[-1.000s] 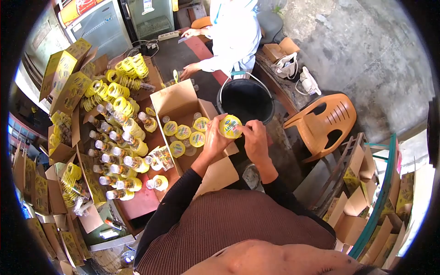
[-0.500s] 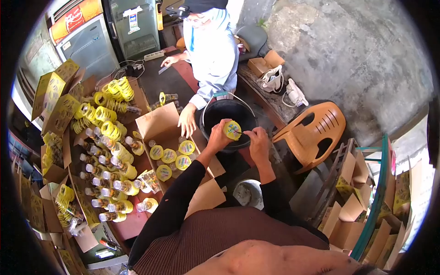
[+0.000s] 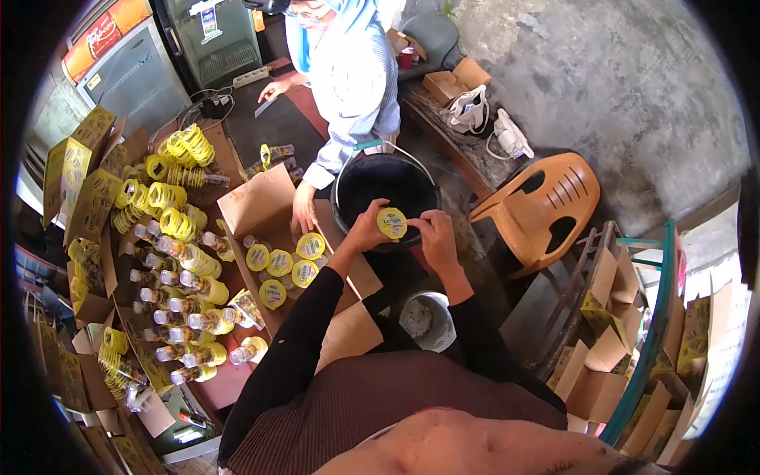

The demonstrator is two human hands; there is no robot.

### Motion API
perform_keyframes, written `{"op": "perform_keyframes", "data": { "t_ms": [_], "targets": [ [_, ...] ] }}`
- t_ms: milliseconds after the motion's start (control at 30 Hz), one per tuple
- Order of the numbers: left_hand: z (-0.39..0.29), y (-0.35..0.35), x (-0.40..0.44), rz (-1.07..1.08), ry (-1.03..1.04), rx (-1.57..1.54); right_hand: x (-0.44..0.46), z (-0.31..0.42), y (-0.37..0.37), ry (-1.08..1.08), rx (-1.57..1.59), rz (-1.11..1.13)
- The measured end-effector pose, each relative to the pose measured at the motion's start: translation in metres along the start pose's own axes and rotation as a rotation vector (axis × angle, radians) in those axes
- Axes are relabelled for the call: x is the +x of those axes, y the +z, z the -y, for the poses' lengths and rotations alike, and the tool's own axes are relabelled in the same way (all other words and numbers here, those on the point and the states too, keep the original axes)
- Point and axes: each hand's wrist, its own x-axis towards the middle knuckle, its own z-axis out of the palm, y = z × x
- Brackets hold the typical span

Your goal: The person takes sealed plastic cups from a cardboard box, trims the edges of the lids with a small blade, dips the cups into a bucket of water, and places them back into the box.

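Observation:
My left hand is wrapped round a cup with a yellow printed lid, held over the front rim of a black bucket. The lid faces up towards me. My right hand is at the cup's right edge, its fingers curled and the index finger at the lid's rim. What those fingers pinch, if anything, is too small to make out. Left of my hands stands an open cardboard box, with several yellow-lidded cups inside. Another person's hand reaches over that box.
Several bottles with yellow labels crowd the left side. Yellow label rings lie behind them. A grey pail stands below my hands. To the right are an orange plastic chair and a rack with cardboard boxes.
The view has shifted slightly. The lid has turned a little in my left hand. The thin dark tool seen earlier between my right fingers and the lid no longer shows. The other person's hand has lowered towards the box.

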Motion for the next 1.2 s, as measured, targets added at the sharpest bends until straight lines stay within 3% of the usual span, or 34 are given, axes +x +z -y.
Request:
{"op": "perform_keyframes", "data": {
  "t_ms": [133,400,833,1033,1200],
  "targets": [
    [-0.001,-0.003,0.000,0.046,-0.075,0.006,0.008,-0.005,0.011,-0.090,-0.007,0.055],
    [0.000,-0.004,-0.002,0.052,-0.034,0.003,0.013,-0.014,0.034,-0.211,-0.010,0.192],
    [-0.007,-0.003,-0.003,0.030,-0.023,0.037,0.002,-0.031,0.029,-0.162,0.006,0.181],
    [0.000,-0.003,-0.001,0.021,0.004,0.030,-0.007,-0.030,0.022,-0.044,-0.024,0.054],
    [-0.002,-0.003,0.006,-0.169,-0.044,-0.042,-0.023,-0.029,-0.008,0.260,0.050,-0.304]
  ]
}}
